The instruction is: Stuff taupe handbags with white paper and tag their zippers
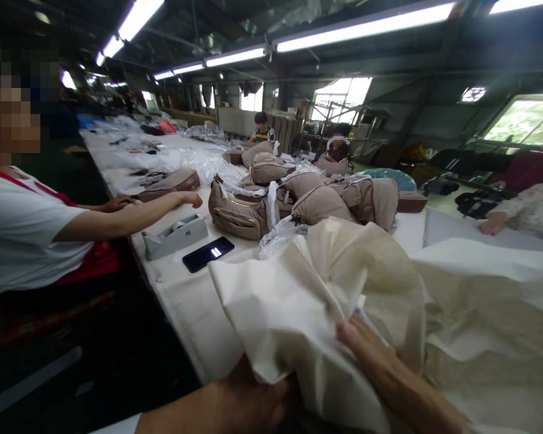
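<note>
A large cream sheet (289, 295), creased and bunched up, rises off the near part of the table; whether it is paper or cloth I cannot tell. My right hand (373, 346) grips it from the right, thumb on top, and a small whitish bit shows beside the thumb. Low in the view, my left hand (266, 395) is closed on the sheet's near edge, with its fingers blurred and partly in shadow. Just beyond the sheet lie several taupe bags (239, 211) with gold zips and white wrapping on their straps.
A black phone (208, 254) and a grey tape dispenser (176, 236) lie near the left edge of the white table (187, 319). At left a person (22, 235) reaches over the table. Another person's hand (494, 223) rests on a pale board at right. Clear plastic (208, 163) lies farther back.
</note>
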Tool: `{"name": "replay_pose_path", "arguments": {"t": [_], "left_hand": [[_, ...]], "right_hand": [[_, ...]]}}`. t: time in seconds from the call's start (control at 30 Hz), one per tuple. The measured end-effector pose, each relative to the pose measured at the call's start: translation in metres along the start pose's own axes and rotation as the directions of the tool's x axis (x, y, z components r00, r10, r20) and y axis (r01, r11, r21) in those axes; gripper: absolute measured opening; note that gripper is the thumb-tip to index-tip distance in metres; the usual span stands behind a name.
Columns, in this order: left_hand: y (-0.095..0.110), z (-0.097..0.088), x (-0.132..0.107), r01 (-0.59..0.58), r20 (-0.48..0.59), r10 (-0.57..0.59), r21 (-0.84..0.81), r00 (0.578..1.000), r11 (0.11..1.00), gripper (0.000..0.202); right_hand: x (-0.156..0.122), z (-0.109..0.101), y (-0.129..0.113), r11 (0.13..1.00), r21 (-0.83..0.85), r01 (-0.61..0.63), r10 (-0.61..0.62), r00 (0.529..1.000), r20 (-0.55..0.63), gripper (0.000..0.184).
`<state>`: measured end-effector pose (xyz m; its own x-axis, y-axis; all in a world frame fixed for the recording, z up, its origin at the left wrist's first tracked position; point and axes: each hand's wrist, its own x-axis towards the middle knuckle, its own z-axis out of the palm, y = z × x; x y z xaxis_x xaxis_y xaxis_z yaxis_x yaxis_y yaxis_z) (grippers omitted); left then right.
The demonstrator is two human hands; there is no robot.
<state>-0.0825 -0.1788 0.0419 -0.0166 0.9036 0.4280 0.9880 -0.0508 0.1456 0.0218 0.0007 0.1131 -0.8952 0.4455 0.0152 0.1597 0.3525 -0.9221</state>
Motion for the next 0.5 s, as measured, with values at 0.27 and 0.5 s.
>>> {"name": "replay_pose_path", "arguments": {"t": [0.27,0.5], "left_hand": [[-0.027,-0.022,0.017,0.046,0.056,-0.044,-0.036,0.997,0.998,0.015],[-0.038,-0.020,0.064,0.495,0.220,-0.474,-0.053,0.853,0.867,0.057]], "right_hand": [[0.008,0.022,0.029,0.994,0.003,0.111,-0.110,0.987,-0.120,0.026],[-0.004,0.007,0.055,0.994,-0.023,0.110,-0.112,0.951,-0.289,0.026]]}}
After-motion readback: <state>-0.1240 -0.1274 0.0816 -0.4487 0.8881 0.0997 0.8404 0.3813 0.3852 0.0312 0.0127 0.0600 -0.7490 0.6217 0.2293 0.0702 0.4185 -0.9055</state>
